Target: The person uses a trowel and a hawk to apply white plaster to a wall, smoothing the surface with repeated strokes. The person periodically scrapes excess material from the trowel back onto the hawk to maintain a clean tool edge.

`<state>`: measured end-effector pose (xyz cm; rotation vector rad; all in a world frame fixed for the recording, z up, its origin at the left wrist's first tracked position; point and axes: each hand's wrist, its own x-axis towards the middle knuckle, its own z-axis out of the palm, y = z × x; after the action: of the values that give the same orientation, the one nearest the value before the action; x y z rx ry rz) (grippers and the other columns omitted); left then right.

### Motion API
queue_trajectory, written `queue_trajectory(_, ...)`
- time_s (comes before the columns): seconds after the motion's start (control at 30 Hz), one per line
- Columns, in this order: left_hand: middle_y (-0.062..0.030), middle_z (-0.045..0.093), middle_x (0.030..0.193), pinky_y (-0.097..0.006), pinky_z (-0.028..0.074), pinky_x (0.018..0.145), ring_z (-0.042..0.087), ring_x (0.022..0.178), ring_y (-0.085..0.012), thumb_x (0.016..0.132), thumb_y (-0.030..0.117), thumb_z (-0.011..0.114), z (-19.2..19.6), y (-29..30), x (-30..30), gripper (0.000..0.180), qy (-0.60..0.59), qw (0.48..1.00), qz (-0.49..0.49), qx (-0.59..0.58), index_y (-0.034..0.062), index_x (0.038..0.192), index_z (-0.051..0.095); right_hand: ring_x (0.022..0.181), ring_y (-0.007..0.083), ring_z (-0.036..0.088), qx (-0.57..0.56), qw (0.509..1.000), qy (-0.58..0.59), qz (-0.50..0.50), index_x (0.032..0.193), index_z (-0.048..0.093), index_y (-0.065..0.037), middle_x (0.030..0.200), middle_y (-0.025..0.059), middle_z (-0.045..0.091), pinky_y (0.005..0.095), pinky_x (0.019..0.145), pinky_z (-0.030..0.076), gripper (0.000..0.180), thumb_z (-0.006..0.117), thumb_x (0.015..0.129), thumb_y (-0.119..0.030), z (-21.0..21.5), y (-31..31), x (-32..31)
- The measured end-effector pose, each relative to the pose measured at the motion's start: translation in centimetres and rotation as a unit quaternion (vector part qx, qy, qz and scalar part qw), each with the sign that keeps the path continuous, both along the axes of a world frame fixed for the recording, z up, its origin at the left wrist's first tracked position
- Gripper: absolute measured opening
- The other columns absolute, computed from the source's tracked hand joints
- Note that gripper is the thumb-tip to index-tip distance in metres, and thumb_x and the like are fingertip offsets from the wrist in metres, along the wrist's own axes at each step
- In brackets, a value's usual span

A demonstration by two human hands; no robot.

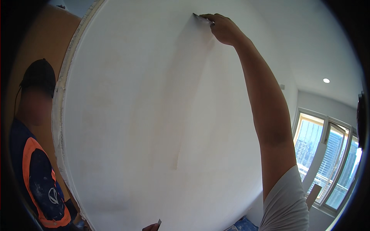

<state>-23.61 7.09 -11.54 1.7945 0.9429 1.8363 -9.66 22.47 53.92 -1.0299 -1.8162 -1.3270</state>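
Observation:
My right arm reaches high up in front of a white, smoothly coated wall (135,115). With its fingers closed on a putty knife (203,19), my right hand (224,30) keeps the thin blade at the upper wall surface. My left hand (149,228) just shows at the bottom edge, pinching a small grey blade, apparently a second scraper (159,222); most of that hand is cut off. Faint beige patches show through the coat. A short vertical ridge (177,159) marks the wall's lower middle.
A co-worker (38,173) in a dark cap and a navy and orange top stands at the left, beyond the wall's rough edge (59,100). Windows (323,154) are at the right, under a ceiling with a lit lamp (326,80). A blue sheet-like thing (244,224) lies low down.

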Motion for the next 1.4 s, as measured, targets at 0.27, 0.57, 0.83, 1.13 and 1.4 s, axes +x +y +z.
queue_trajectory(0.27,-0.0194,0.062,0.135,-0.043,0.048,0.105,0.059,0.123,-0.0360,0.104,-0.001,0.045,-0.2,0.7,0.2,0.040,0.000,1.000,0.002,0.021,0.0029,0.140,0.061,0.110,0.0258,0.063,0.001,1.000,-0.009,0.000,0.143,0.061,-0.022,0.121,0.0038,0.066,0.0501,0.092,0.046,0.045,0.053,0.099,-0.011,-10.8,-1.1,0.9)
queue_trajectory(0.57,-0.0182,0.063,0.137,-0.041,0.047,0.107,0.059,0.126,-0.0340,0.104,0.000,0.047,0.4,0.6,-0.8,0.041,-0.017,1.000,0.017,0.009,0.0052,0.142,0.061,0.116,0.0287,0.058,-0.042,0.998,-0.035,0.041,0.147,0.057,-0.018,0.129,0.0061,0.061,0.0522,0.103,0.040,0.064,0.068,0.086,0.001,-27.1,-1.9,0.5)
queue_trajectory(0.83,-0.0223,0.061,0.128,-0.041,0.053,0.100,0.064,0.113,-0.0331,0.098,-0.004,0.048,1.2,0.6,-0.5,0.041,-0.016,0.999,0.030,-0.016,-0.0031,0.138,0.059,0.127,0.0301,0.049,-0.146,0.988,-0.046,0.006,0.156,0.045,-0.022,0.147,0.0113,0.049,0.0574,0.106,0.032,0.087,0.074,0.076,0.001,-40.6,-3.0,1.6)
queue_trajectory(1.13,-0.0210,0.059,0.131,-0.039,0.053,0.101,0.064,0.116,-0.0288,0.102,-0.001,0.049,0.2,0.4,-0.5,0.042,-0.074,0.994,0.003,-0.074,-0.0055,0.143,0.051,0.131,0.0300,0.047,-0.215,0.973,-0.081,0.001,0.158,0.042,-0.024,0.149,0.0120,0.049,0.0618,0.110,0.027,0.078,0.063,0.086,-0.003,-50.1,-2.7,3.1)
queue_trajectory(1.4,-0.0175,0.065,0.126,-0.044,0.061,0.097,0.069,0.113,-0.0292,0.104,0.007,0.051,1.9,-0.2,1.0,0.044,-0.426,0.867,-0.175,-0.190,-0.0021,0.146,0.046,0.125,0.0292,0.053,-0.331,0.938,-0.099,0.029,0.156,0.044,-0.019,0.143,0.0134,0.054,0.0565,0.111,0.030,0.072,0.062,0.089,-0.002,-50.5,-6.5,4.5)
